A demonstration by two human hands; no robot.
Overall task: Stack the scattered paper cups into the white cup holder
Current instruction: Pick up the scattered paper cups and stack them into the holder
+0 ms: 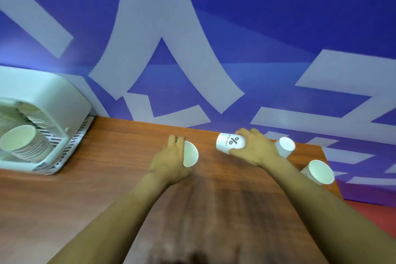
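My left hand (pixel 171 159) grips a white paper cup (pixel 190 154) with its open mouth turned right, just above the wooden table (pixel 96 199). My right hand (pixel 252 148) grips a second cup (pixel 230 142), printed with a percent sign and lying on its side, mouth hidden. Two more white cups lie to the right: one (pixel 285 147) behind my right wrist, another (pixel 320 171) at the table's right edge. The white cup holder (pixel 62 96) stands at the far left, with a stack of cups (pixel 23 143) inside it.
A blue wall with large pale lettering (pixel 162 28) rises directly behind the table. The holder sits on a striped tray (pixel 72 143). The table's right edge drops off beside the rightmost cup, with red floor (pixel 377 216) below.
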